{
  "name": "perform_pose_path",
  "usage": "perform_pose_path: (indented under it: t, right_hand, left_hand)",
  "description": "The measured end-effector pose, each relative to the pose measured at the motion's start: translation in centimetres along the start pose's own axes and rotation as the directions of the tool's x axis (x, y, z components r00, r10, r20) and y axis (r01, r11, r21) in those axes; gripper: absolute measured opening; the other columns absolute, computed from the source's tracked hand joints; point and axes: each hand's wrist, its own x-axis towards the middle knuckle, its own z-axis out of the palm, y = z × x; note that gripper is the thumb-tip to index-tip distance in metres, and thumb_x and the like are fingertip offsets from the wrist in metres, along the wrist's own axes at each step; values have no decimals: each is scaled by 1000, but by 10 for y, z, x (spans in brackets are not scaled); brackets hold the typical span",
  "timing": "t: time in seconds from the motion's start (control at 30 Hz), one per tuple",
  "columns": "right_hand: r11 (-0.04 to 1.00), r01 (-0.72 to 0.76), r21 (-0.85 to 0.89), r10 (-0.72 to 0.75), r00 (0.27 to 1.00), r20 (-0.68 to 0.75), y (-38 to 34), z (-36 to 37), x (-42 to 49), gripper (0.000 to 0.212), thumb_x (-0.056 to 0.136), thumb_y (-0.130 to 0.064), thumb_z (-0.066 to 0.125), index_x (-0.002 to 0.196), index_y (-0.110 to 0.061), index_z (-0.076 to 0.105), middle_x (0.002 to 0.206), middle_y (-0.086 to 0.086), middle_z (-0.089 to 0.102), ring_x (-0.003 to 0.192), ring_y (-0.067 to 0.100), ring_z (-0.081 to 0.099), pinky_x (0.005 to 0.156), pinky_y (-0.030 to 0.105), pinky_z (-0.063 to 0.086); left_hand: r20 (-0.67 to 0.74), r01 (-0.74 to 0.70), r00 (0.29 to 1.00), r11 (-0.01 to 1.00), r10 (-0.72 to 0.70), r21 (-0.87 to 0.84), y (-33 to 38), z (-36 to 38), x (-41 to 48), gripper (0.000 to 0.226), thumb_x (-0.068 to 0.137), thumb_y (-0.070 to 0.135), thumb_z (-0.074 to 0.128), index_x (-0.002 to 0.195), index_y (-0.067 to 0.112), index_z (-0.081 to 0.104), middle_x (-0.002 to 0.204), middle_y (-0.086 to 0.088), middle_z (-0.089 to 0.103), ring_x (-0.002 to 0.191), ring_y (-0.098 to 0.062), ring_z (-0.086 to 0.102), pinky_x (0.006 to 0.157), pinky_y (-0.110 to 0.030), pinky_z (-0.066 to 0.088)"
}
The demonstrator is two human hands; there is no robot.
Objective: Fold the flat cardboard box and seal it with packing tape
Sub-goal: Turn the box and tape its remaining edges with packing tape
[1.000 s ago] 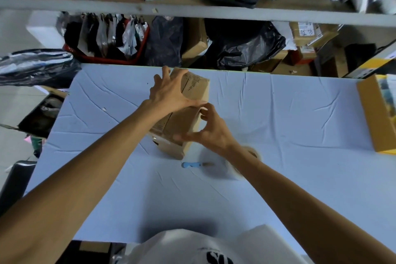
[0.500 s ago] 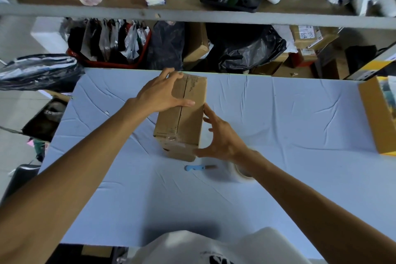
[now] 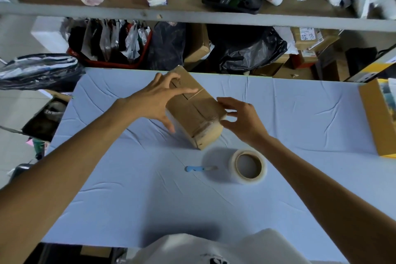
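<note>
Left hand (image 3: 156, 103) over closed cardboard box (image 3: 192, 111), glossy tape (image 3: 209, 124) on seam

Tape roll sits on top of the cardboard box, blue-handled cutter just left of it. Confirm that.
Wrong on one point: the head view shows the tape roll lying on the table cover, apart from the cardboard box, not on top of it. The blue-handled cutter is just left of it, as stated.

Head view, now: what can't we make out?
All head view.
Top seam of the box, far end: under the left hand.
Underside of the box: against the table.
Whether the right hand touches the box: cannot tell.
The blue tool by the tape roll: too small, blurred.
The yellow box: cut off by the right edge.
</note>
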Motion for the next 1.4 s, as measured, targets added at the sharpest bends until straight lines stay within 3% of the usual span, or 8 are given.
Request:
perform_pose_path:
  t: [0.13,0.27,0.43,0.57,0.83,1.0,1.27,1.4]
  right_hand:
    - [989,-134,55,138,987,-85,5,11,-5,59,75,-11,77,129,-9,55,117,4,63,106,12,59,86,35,57]
    - [924,-257,282,256,966,39,8,12,-10,106,57,-24,92,144,-16,33,136,3,48,122,15,49,100,29,46]
    - [938,-291,188,281,957,76,8,20,-8,141,36,-52,89,151,-26,12,152,0,26,139,22,31,109,42,39]
    - [898,-325,297,287,943,166,6,13,-4,128,55,-14,91,153,-23,9,149,2,32,133,21,40,103,40,45]
    - [935,-226,272,177,965,192,-3,19,-15,48,77,-5,76,122,-7,62,106,-2,69,90,2,66,77,12,53]
    - [952,-163,261,123,979,163,-9,29,-22,46,70,-8,83,114,-4,68,103,5,73,90,12,70,80,19,56]
    - [966,-168,197,139,979,151,-6,40,-29,54,66,-16,86,117,-8,68,105,5,72,96,17,67,84,28,56]
    - [973,-166,158,149,982,112,-2,44,-34,49,68,-19,85,113,-6,70,100,10,71,93,24,66,85,39,54]
  left_hand:
    - [-115,-125,983,983,141,136,7,2,14,99,51,55,85,133,22,42,159,5,8,145,-18,1,117,-45,20]
    - [-101,-103,989,990,112,95,14,4,25,115,50,62,81,142,21,27,145,0,35,135,-21,30,113,-43,30]
    - [-101,-92,985,920,141,382,35,5,33,119,41,88,61,132,15,36,128,-6,36,114,-24,37,100,-42,39]
    - [-62,-22,997,946,44,323,42,11,26,110,47,79,71,122,8,34,120,-9,39,105,-22,36,96,-37,37]
    - [-3,226,972,931,-235,288,42,9,-3,115,47,92,53,132,16,35,127,-11,35,115,-33,39,94,-49,38]
    - [13,246,968,956,-251,158,45,24,-20,102,50,82,65,117,11,37,113,-5,35,102,-22,42,75,-35,41]
    - [-66,229,972,972,-225,56,38,39,-33,109,43,79,71,120,11,35,117,-5,30,103,-23,39,89,-45,45]
    - [-27,119,993,992,-118,30,40,42,-33,108,54,72,71,141,51,9,131,0,25,114,-25,36,92,-50,43]
